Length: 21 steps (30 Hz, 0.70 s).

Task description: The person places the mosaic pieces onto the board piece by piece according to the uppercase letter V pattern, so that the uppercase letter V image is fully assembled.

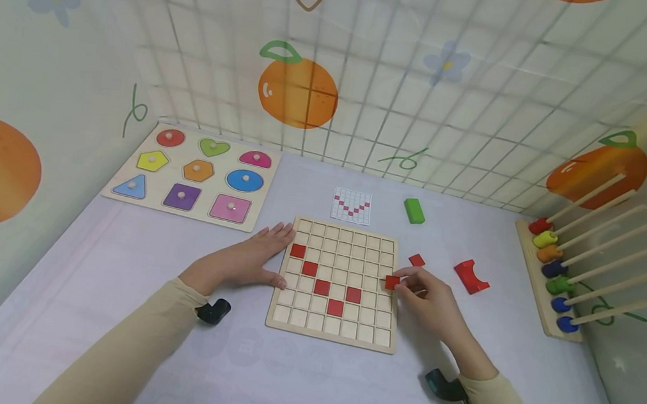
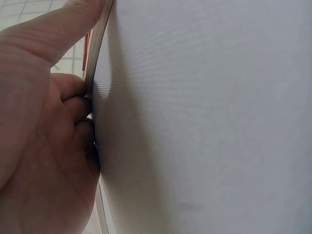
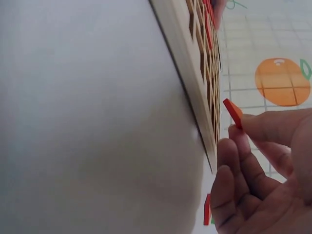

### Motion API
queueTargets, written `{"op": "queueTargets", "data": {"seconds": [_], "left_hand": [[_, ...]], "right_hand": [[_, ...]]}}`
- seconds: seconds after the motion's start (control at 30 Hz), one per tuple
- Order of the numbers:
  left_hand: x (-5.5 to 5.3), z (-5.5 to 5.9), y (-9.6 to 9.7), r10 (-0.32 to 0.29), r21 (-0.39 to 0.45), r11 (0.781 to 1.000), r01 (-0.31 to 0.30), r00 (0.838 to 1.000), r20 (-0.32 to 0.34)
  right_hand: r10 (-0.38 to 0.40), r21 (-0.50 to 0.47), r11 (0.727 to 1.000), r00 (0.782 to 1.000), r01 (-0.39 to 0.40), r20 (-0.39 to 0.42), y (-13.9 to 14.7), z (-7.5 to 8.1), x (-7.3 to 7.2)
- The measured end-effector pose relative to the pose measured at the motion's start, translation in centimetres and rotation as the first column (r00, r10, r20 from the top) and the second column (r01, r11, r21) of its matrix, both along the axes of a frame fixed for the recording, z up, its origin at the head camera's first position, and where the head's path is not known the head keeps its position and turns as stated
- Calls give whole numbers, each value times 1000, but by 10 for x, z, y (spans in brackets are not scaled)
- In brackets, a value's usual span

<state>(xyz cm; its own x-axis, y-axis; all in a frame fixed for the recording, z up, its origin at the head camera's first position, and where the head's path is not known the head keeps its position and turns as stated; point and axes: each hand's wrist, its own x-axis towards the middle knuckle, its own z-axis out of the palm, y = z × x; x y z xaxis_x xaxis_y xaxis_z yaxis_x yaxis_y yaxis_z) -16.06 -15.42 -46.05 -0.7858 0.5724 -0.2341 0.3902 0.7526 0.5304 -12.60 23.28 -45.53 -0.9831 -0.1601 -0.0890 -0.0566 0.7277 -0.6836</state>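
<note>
A wooden grid board lies flat on the table. Several red square tiles sit in its cells, stepping down from the upper left, with one up again on the right. My right hand pinches another red square tile between thumb and fingers, over the board's right edge. Flat against the left edge rests my left hand, fingers extended and thumb at the rim. Beyond the board lies a small pattern card with pink squares in a V. One loose red tile lies right of the board.
A shape puzzle with knobbed pieces lies at the back left. To the right are a green block and a red block with curved cut-outs. A peg rack with coloured beads stands at the far right, its rods tall.
</note>
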Motion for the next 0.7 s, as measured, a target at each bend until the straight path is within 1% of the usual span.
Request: {"op": "queueTargets", "data": {"seconds": [0.23,0.6,0.7], "left_hand": [[-1,-1,0,-4,0,1000,4,1000,-3],[0,2,1,-5,7,1000,5,1000,-4],[0,2,1,-7,10,1000,7,1000,-8]], "right_hand": [[9,-15,1000,1000,-9,0,-12,-1,1],[40,-18,999,999,-40,23,-24,-1,1],[47,-17,999,999,-47,17,-26,-1,2]]}}
